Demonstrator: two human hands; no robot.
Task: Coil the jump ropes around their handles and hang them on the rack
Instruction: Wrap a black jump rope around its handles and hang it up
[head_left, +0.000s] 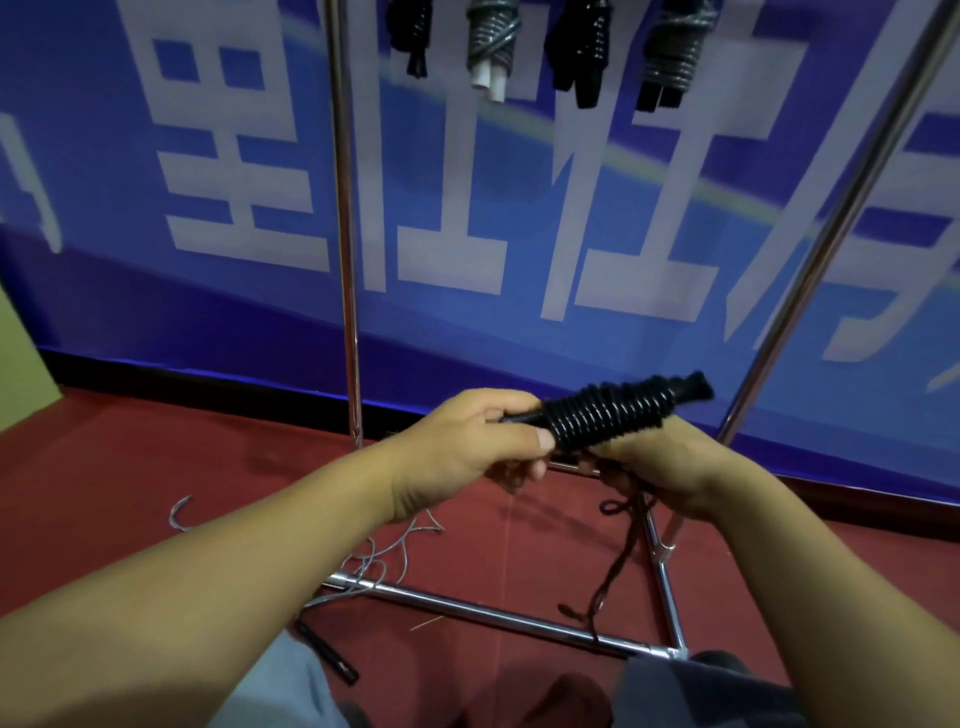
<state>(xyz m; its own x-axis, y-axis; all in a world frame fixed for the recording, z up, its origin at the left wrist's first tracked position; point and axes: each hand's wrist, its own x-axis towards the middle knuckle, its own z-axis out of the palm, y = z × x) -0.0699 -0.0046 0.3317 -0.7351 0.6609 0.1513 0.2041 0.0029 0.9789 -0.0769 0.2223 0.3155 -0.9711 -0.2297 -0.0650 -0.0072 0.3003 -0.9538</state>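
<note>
A black jump rope coiled tightly round its black handles (608, 415) is held level in front of the chrome tube rack (347, 218). The left hand (467, 447) is clamped on one handle end, fingers curled; the right hand (660, 462) is curled beneath the coil. A thin dark string (618, 561) hangs towards the red carpeted floor (156, 457).

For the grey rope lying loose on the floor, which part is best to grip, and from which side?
Probably its black handle, taken from above: it lies flat on the red carpet, straight and rigid, near the rack's base bar. The grey rope itself is a loose tangle and partly crosses that bar.
</note>
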